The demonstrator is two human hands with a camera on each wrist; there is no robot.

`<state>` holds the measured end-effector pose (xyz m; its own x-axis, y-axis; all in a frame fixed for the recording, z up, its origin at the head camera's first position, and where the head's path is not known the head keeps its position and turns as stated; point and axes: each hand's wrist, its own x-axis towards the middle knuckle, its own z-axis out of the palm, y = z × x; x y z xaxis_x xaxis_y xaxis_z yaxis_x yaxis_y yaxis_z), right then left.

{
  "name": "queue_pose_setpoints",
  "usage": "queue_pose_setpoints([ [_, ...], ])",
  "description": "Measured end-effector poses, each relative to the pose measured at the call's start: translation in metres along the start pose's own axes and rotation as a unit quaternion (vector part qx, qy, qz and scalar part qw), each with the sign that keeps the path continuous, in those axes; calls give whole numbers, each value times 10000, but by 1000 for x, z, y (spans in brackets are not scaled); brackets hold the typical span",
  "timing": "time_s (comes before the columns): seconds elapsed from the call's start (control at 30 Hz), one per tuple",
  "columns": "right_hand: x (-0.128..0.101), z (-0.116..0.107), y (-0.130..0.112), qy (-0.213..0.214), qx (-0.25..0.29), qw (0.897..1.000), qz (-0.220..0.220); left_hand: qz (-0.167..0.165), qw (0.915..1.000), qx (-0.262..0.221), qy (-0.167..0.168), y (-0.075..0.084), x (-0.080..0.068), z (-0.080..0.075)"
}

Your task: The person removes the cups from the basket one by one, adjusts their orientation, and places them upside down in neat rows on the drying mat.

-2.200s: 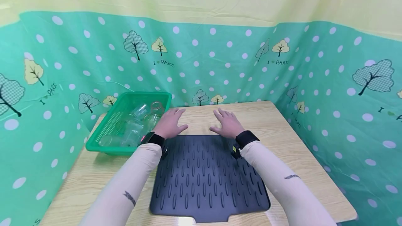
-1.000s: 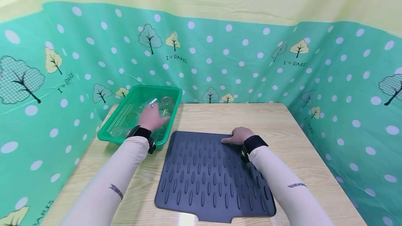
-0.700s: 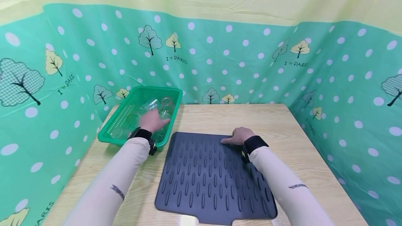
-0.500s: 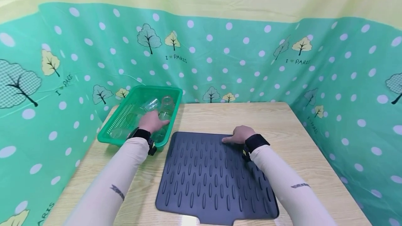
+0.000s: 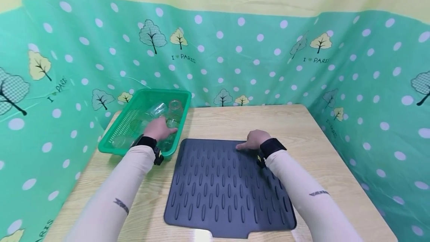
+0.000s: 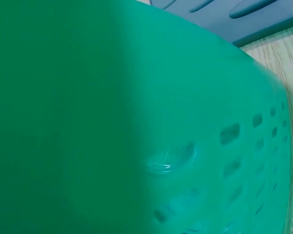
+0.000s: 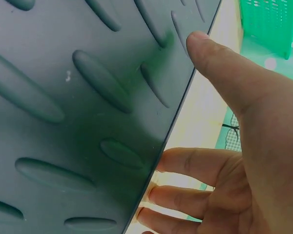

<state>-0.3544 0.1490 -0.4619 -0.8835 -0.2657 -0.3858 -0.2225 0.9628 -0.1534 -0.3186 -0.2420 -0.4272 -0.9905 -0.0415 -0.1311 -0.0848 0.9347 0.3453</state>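
Observation:
A green plastic basket (image 5: 114, 122) stands at the left, with several clear glasses in it. My left hand (image 5: 158, 128) reaches down into the basket among them. Its thumb points toward the right rim, next to a glass (image 5: 173, 122), while the other fingers are hidden below the hand. The left wrist view is filled by the basket wall (image 6: 205, 87). My right hand (image 5: 256, 140) is at the far edge of a dark grey ridged mat (image 5: 215, 186). In the right wrist view its thumb (image 7: 217, 63) lies over the mat and the other fingertips meet the edge.
Under the basket and mat is a light wood table (image 5: 322, 182). A green and yellow patterned curtain (image 5: 215, 47) encloses its back and sides. Another glass (image 5: 175, 105) stands near the basket's back right corner, and one (image 5: 158, 110) leans beside it.
Both hands were held over the mat's far side. The left has moved left and down into the basket; the right has come down onto the mat's far edge. Lately only the view has shifted.

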Motion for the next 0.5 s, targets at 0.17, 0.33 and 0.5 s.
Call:
queue_pose_setpoints([
  [0.17,2,-5,4,-120,88,9999,46,-47,9999,40,133,1,3,5],
  [0.33,3,-9,8,-372,443,9982,161,-133,9996,-86,239,1,1,6],
  [0.5,1,-9,7,-671,597,9955,302,81,9978,-559,343,-8,-3,6],
])
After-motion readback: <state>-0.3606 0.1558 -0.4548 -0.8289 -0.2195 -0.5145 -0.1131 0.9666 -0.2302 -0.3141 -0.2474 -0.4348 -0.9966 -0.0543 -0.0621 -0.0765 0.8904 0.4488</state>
